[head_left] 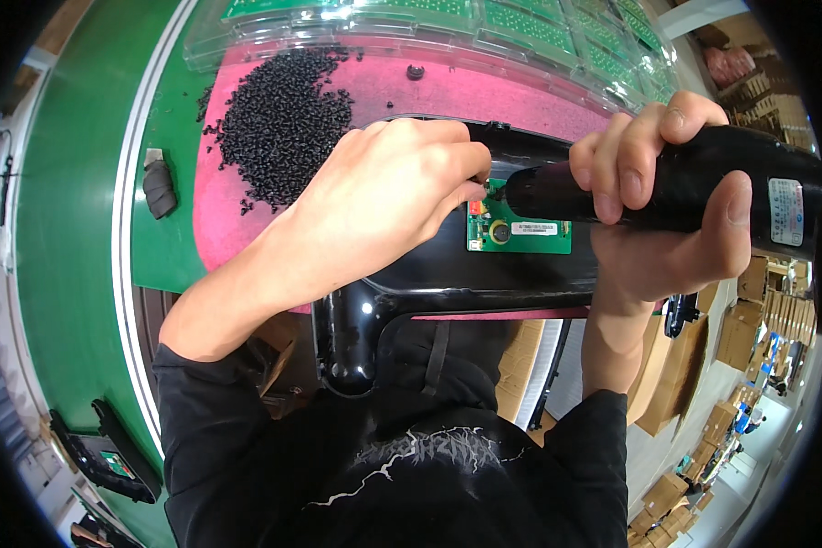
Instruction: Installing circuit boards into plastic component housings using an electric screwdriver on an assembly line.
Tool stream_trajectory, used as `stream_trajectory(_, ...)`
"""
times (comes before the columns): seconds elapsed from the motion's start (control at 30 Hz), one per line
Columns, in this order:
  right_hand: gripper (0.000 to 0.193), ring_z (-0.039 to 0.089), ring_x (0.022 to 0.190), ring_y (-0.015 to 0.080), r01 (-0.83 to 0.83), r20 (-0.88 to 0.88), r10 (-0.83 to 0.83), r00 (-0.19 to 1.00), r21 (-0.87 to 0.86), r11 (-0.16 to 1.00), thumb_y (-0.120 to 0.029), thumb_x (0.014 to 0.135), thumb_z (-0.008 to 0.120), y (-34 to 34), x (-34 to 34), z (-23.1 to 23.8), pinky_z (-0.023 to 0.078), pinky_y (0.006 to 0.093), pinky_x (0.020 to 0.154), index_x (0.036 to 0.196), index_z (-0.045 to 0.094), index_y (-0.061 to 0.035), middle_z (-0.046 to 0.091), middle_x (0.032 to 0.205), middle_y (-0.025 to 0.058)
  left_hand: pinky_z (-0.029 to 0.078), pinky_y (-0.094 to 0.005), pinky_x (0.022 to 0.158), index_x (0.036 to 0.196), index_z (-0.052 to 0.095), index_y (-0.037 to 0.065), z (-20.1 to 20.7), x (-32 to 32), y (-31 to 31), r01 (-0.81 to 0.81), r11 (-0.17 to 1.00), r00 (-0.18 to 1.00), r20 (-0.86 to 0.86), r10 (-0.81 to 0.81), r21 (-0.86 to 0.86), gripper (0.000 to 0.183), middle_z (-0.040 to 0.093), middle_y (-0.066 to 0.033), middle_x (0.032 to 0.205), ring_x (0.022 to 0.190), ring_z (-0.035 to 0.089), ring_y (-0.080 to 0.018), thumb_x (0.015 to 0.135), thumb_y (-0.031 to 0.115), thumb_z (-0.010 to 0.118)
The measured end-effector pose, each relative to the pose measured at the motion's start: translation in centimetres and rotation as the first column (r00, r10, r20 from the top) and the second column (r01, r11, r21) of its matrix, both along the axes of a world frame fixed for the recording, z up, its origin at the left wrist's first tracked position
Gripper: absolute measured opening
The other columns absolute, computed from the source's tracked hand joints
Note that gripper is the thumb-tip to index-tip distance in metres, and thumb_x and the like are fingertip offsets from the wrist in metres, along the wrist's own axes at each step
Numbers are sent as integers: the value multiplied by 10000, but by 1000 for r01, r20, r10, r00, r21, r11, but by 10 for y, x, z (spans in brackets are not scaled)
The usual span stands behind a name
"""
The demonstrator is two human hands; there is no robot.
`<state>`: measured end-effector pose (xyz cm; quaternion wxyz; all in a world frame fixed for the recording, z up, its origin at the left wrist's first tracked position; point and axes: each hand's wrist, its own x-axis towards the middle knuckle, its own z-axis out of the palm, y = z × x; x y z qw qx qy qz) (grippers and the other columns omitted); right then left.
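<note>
My right hand (653, 205) is wrapped round a black electric screwdriver (749, 183) with a white label, lying nearly level. Its tip points left at the upper edge of a green circuit board (530, 236). Close by that tip, my left hand (402, 178) has thumb and fingertips pinched together at the board's upper left corner. Whatever sits in the pinch is too small and covered to make out. The board lies inside a glossy black plastic housing (484, 292), whose handle-like arm bends toward me. Both hands partly hide the housing's far side.
A heap of small black screws (279, 128) is spread on a pink mat (224, 215). Clear plastic trays (429, 41) with green boards stand at the back. A dark wrapped tool (160, 187) lies left on the green table. Another housing with a board (107, 454) is at lower left.
</note>
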<state>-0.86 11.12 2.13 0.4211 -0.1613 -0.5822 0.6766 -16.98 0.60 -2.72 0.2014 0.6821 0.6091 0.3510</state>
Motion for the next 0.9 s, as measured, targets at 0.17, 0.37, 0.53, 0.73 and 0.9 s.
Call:
stream_trajectory(0.17, 521, 401, 473, 100, -137, 37, 135, 990, 55, 989, -550, 865, 585, -1, -2, 0, 384, 282, 535, 961, 464, -52, 463, 633, 7, 508, -422, 654, 910, 662, -14, 3, 0, -3, 8, 1000, 1000, -23, -9, -12, 103, 640, -146, 838, 764, 640, -360, 849, 69, 666)
stream_trajectory(0.37, 550, 405, 476, 94, -190, 109, 175, 979, 146, 971, -558, 859, 603, -4, -10, -2, 370, 261, 514, 1005, 483, -42, 462, 629, 0, 508, -421, 658, 920, 666, -7, -2, 1, -5, -15, 1000, 997, -78, 14, -7, 114, 641, -149, 836, 766, 639, -363, 844, 78, 667)
stream_trajectory(0.53, 588, 418, 483, 99, -151, -49, 151, 987, -13, 988, -604, 864, 573, -9, -2, -9, 373, 277, 541, 1048, 502, -51, 472, 638, -7, 514, -420, 663, 883, 670, -2, -6, -3, -9, 33, 999, 999, -21, -33, 7, 123, 656, -135, 816, 771, 655, -337, 841, 113, 674)
stream_trajectory(0.73, 512, 462, 512, 79, -125, -351, 134, 927, 49, 991, -545, 806, 639, -9, 19, 19, 377, 252, 578, 1002, 506, -91, 513, 679, -28, 516, -396, 619, 886, 669, -13, -3, 0, -3, 99, 986, 993, 57, -108, 135, 118, 661, -130, 801, 730, 656, -325, 802, 63, 705)
stream_trajectory(0.9, 484, 512, 529, 75, -112, -386, 116, 915, 34, 993, -465, 745, 719, -11, 32, 29, 403, 242, 606, 985, 501, -105, 533, 672, -38, 516, -354, 594, 881, 658, -31, 2, 1, -2, 131, 966, 974, 155, -168, 222, 134, 656, -133, 778, 683, 658, -301, 769, 6, 721)
